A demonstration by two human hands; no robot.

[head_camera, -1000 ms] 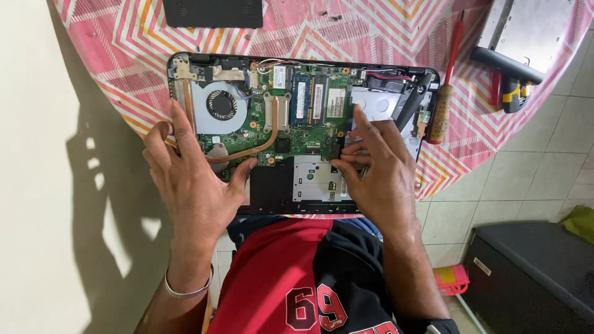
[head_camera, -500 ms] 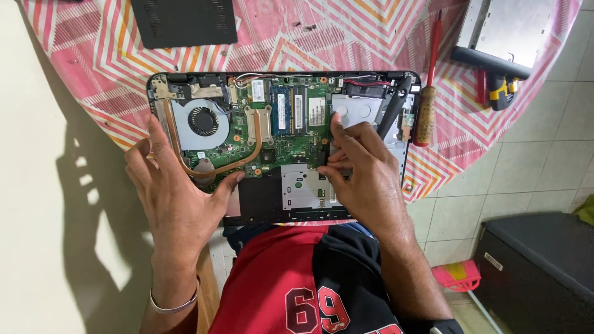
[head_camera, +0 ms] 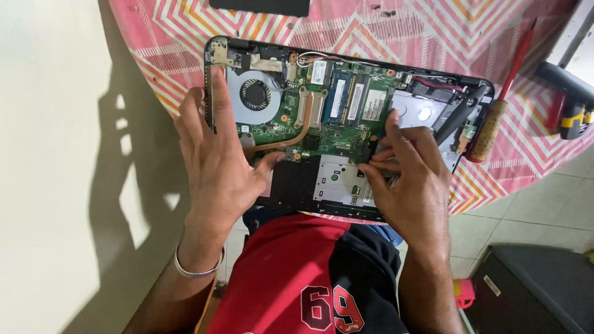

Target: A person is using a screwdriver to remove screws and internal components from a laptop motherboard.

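An opened laptop (head_camera: 433,80) lies bottom-up on a pink patterned tablecloth, its green motherboard (head_camera: 337,127), round fan (head_camera: 253,94), copper heat pipe and two memory sticks (head_camera: 346,99) exposed. My left hand (head_camera: 216,161) rests flat on the laptop's left edge, fingers spread, thumb touching the board near the heat pipe. My right hand (head_camera: 411,179) has its fingertips pinched at the board's right edge next to the silver hard drive (head_camera: 416,112). Whether those fingers grip anything is hidden.
A screwdriver (head_camera: 498,111) with a red shaft and wooden handle lies right of the laptop. A black panel (head_camera: 260,6) sits at the table's far edge. A yellow-and-black tool (head_camera: 572,117) is at the right, a dark box (head_camera: 532,291) on the tiled floor.
The view has shifted, so the laptop sits further right in the picture. My right fingers have closed in on the board's right edge. The left hand stays on the left side.
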